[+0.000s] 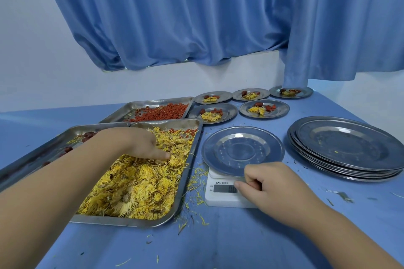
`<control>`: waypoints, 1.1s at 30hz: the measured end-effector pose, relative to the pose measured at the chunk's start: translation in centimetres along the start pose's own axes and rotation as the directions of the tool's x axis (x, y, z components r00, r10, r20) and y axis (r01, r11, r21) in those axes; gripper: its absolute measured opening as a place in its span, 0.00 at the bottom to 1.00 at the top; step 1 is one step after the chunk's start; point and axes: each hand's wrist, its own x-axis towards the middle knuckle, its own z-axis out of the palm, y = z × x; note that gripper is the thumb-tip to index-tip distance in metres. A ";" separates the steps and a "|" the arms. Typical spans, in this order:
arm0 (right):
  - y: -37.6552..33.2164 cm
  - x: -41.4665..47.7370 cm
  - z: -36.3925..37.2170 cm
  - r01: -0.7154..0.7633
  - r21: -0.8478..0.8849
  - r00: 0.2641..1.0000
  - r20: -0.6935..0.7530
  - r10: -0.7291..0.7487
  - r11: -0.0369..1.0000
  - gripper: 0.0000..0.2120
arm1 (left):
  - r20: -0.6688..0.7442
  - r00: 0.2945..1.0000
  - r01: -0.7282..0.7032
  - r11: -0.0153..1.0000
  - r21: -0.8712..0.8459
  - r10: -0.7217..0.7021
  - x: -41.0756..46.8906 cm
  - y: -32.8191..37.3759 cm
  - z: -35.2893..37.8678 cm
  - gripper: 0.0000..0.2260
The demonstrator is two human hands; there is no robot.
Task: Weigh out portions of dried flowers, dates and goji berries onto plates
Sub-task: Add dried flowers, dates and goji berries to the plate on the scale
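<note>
A steel tray (pixel 122 220) of yellow dried flowers (pixel 140 190) lies in front of me. My left hand (pixel 142 144) reaches into it, fingers down in the flowers, thumb stretched right. An empty steel plate (pixel 242 150) sits on a white digital scale (pixel 220 194). My right hand (pixel 269 183) rests at the plate's near rim with curled fingers, thumb over the scale's display. A tray of red goji berries (pixel 161 111) lies behind. A tray with dark red dates (pixel 87 135) is on the left, partly hidden by my left arm.
Several small filled plates (pixel 264 109) stand at the back near the wall. A stack of empty steel plates (pixel 347 148) sits on the right. Loose yellow petals (pixel 196 181) are scattered on the blue table between tray and scale. A blue curtain (pixel 196 17) hangs behind.
</note>
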 end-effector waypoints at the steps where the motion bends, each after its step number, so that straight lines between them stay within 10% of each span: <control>1: 0.0 0.0 0.0 -0.001 0.001 1.000 0.000 0.001 1.000 0.22 | 0.010 1.000 -0.004 1.000 0.008 0.004 -0.2 -0.1 0.0 0.35; 14: 0.1 -0.1 0.1 0.004 0.002 1.000 -0.017 -0.004 1.000 0.21 | -0.232 0.966 -0.153 0.971 -0.183 0.109 -1.8 -2.9 -0.6 0.10; 33: 0.9 0.2 -0.4 -0.019 0.072 0.992 -0.127 0.028 0.997 0.19 | -0.551 0.821 -0.495 0.668 -0.555 0.150 -0.2 4.9 -2.5 0.19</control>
